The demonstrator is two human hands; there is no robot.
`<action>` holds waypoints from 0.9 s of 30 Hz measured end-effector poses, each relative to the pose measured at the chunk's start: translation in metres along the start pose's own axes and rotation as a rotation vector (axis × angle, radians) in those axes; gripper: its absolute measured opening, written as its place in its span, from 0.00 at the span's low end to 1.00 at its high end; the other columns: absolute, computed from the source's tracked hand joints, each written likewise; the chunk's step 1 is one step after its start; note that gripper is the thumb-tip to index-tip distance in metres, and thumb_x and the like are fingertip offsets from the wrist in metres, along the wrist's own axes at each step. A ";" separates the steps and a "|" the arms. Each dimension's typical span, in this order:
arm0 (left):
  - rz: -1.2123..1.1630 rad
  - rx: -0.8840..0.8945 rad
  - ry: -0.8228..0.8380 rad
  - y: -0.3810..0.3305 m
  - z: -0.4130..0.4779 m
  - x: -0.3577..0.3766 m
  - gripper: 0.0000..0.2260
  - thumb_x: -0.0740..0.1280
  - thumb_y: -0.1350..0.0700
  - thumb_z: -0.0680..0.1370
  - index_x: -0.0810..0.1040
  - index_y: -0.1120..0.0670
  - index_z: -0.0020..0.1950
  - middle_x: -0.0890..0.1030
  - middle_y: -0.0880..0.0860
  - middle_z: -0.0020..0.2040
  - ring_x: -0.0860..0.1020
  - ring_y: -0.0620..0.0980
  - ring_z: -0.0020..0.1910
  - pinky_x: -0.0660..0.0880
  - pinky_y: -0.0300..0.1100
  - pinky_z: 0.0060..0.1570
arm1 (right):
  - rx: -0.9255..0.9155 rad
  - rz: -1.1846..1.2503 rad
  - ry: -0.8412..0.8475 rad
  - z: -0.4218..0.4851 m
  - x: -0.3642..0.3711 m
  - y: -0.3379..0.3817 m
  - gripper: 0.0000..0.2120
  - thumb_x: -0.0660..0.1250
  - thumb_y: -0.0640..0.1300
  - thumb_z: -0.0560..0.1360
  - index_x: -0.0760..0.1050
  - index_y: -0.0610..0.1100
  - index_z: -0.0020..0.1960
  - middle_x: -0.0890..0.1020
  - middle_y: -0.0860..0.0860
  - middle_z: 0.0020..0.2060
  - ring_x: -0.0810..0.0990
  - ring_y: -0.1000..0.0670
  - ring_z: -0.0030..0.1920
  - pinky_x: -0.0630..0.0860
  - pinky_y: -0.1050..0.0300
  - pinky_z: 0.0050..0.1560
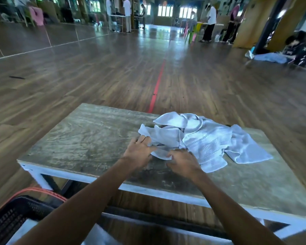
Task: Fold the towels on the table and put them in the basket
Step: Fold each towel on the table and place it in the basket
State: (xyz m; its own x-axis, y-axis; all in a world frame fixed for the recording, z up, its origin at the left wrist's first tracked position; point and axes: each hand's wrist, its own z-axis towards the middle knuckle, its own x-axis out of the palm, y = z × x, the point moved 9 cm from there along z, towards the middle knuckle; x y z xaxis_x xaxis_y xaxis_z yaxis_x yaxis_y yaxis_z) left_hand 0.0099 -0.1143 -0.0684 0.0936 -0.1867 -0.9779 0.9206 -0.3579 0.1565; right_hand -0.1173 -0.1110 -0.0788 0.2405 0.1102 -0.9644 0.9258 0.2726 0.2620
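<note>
A heap of crumpled white towels [201, 138] lies on the right half of a worn wooden table [88, 138]. My left hand [140, 152] pinches the near left edge of one towel in the heap. My right hand [184, 162] grips the same towel's near edge, a little to the right. A black slatted basket [12, 218] with an orange rim sits below the table's near left corner, with something white inside it, partly hidden by my left forearm.
The table's left half is bare wood. Beyond it stretches a wooden floor with a red line [157, 85]. Several people stand at tables far back, and one sits on the floor at the far right [300, 48].
</note>
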 end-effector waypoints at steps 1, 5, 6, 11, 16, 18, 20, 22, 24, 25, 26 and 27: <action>0.021 -0.011 0.002 0.003 0.005 0.006 0.17 0.75 0.48 0.63 0.81 0.40 0.51 0.79 0.52 0.51 0.71 0.52 0.51 0.74 0.45 0.47 | -0.002 -0.012 0.008 0.007 0.007 0.001 0.18 0.63 0.54 0.74 0.74 0.52 0.63 0.78 0.49 0.60 0.73 0.46 0.62 0.67 0.50 0.64; 0.036 0.032 -0.116 0.004 0.013 0.008 0.03 0.71 0.46 0.63 0.80 0.43 0.35 0.79 0.51 0.47 0.71 0.52 0.46 0.64 0.45 0.43 | -0.021 -0.075 0.019 0.025 0.025 0.008 0.17 0.62 0.57 0.76 0.73 0.54 0.62 0.73 0.50 0.64 0.67 0.47 0.66 0.59 0.46 0.69; 0.004 0.046 -0.134 0.004 0.013 0.007 0.06 0.65 0.46 0.67 0.80 0.45 0.34 0.79 0.51 0.47 0.70 0.52 0.47 0.61 0.46 0.43 | -0.028 -0.079 0.006 0.026 0.025 0.010 0.15 0.61 0.57 0.76 0.74 0.54 0.61 0.73 0.50 0.63 0.67 0.47 0.66 0.58 0.47 0.67; -0.061 0.077 -0.162 0.011 0.009 -0.013 0.12 0.59 0.46 0.73 0.80 0.46 0.38 0.79 0.43 0.44 0.73 0.48 0.52 0.57 0.48 0.50 | -0.075 -0.033 -0.035 0.017 0.008 0.013 0.13 0.58 0.51 0.78 0.74 0.50 0.60 0.74 0.50 0.58 0.67 0.48 0.63 0.61 0.51 0.60; -0.074 0.081 -0.104 0.017 0.002 -0.064 0.10 0.60 0.47 0.79 0.78 0.49 0.50 0.79 0.45 0.51 0.65 0.44 0.64 0.48 0.50 0.59 | -0.125 0.159 0.127 -0.005 -0.033 0.017 0.03 0.64 0.48 0.76 0.71 0.53 0.43 0.76 0.57 0.36 0.73 0.55 0.41 0.63 0.56 0.52; -0.123 0.079 -0.109 0.025 -0.001 -0.091 0.09 0.62 0.46 0.78 0.79 0.49 0.50 0.79 0.46 0.50 0.65 0.44 0.64 0.50 0.51 0.63 | -0.126 0.231 0.196 -0.015 -0.058 0.016 0.07 0.65 0.46 0.76 0.70 0.52 0.41 0.73 0.56 0.33 0.71 0.55 0.36 0.66 0.59 0.43; -0.134 0.089 -0.139 0.031 -0.004 -0.121 0.09 0.64 0.46 0.77 0.80 0.48 0.49 0.80 0.45 0.47 0.66 0.43 0.62 0.51 0.51 0.65 | -0.145 0.258 0.206 -0.023 -0.092 0.019 0.07 0.65 0.43 0.77 0.70 0.50 0.41 0.72 0.54 0.34 0.69 0.55 0.35 0.66 0.60 0.39; -0.091 0.081 -0.203 0.033 -0.008 -0.155 0.08 0.64 0.46 0.77 0.80 0.48 0.50 0.80 0.45 0.47 0.65 0.41 0.61 0.46 0.48 0.60 | -0.170 0.249 0.154 -0.028 -0.134 0.024 0.06 0.64 0.41 0.77 0.72 0.48 0.42 0.71 0.55 0.33 0.67 0.56 0.33 0.65 0.61 0.37; -0.074 0.075 -0.257 0.036 -0.010 -0.188 0.09 0.64 0.45 0.77 0.79 0.47 0.51 0.79 0.45 0.46 0.65 0.41 0.61 0.46 0.47 0.57 | -0.186 0.239 0.095 -0.033 -0.176 0.029 0.03 0.64 0.39 0.77 0.74 0.45 0.44 0.72 0.56 0.33 0.68 0.56 0.34 0.66 0.61 0.35; -0.055 0.070 -0.281 0.039 -0.011 -0.205 0.09 0.64 0.44 0.77 0.79 0.47 0.51 0.79 0.44 0.45 0.66 0.41 0.61 0.47 0.47 0.56 | -0.195 0.216 0.065 -0.036 -0.198 0.032 0.02 0.64 0.39 0.77 0.74 0.44 0.46 0.72 0.55 0.33 0.69 0.56 0.34 0.66 0.62 0.36; -0.029 0.056 -0.298 0.044 -0.010 -0.220 0.10 0.63 0.44 0.77 0.79 0.47 0.52 0.79 0.44 0.46 0.66 0.41 0.62 0.48 0.47 0.55 | -0.203 0.175 0.037 -0.038 -0.220 0.035 0.02 0.64 0.38 0.77 0.74 0.44 0.47 0.72 0.55 0.34 0.69 0.55 0.34 0.66 0.62 0.35; -0.010 0.030 -0.309 0.051 -0.009 -0.233 0.10 0.63 0.44 0.78 0.78 0.46 0.52 0.79 0.44 0.47 0.66 0.42 0.62 0.48 0.47 0.54 | -0.209 0.137 0.006 -0.042 -0.241 0.037 0.02 0.63 0.38 0.78 0.74 0.43 0.47 0.73 0.54 0.34 0.69 0.55 0.34 0.66 0.63 0.35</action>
State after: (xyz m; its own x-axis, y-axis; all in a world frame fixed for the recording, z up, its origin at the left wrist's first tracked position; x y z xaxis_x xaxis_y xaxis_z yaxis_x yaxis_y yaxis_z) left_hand 0.0387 -0.0804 0.1664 -0.0394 -0.4504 -0.8919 0.9088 -0.3873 0.1554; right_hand -0.1536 -0.0878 0.1646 0.3569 0.1651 -0.9194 0.8043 0.4462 0.3924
